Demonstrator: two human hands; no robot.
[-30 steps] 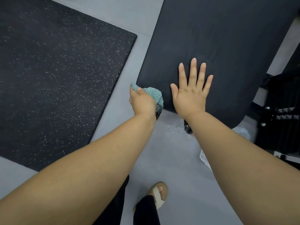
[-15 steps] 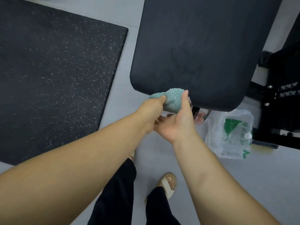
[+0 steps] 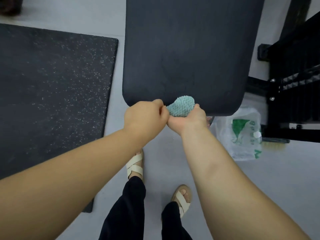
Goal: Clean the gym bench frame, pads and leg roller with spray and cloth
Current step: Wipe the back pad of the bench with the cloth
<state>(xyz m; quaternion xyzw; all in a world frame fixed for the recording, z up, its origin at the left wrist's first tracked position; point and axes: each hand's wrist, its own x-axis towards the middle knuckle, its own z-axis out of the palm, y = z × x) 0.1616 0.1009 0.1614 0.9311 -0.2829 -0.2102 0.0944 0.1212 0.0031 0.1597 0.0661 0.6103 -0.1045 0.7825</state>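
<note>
While the person stands at the near end of the black bench pad [image 3: 187, 49], both hands meet on the teal cloth [image 3: 181, 106] at its front edge. The left hand [image 3: 145, 116] pinches the cloth's left tip with curled fingers. The right hand [image 3: 188, 118] cups it from beneath, thumb curled up its side. A plastic bag [image 3: 242, 135] lies on the floor nearby.

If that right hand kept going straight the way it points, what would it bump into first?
Most likely the near edge of the black bench pad. The right hand cups the teal cloth, and the pad lies right beyond it, though depth is unclear and it might slip underneath.
</note>
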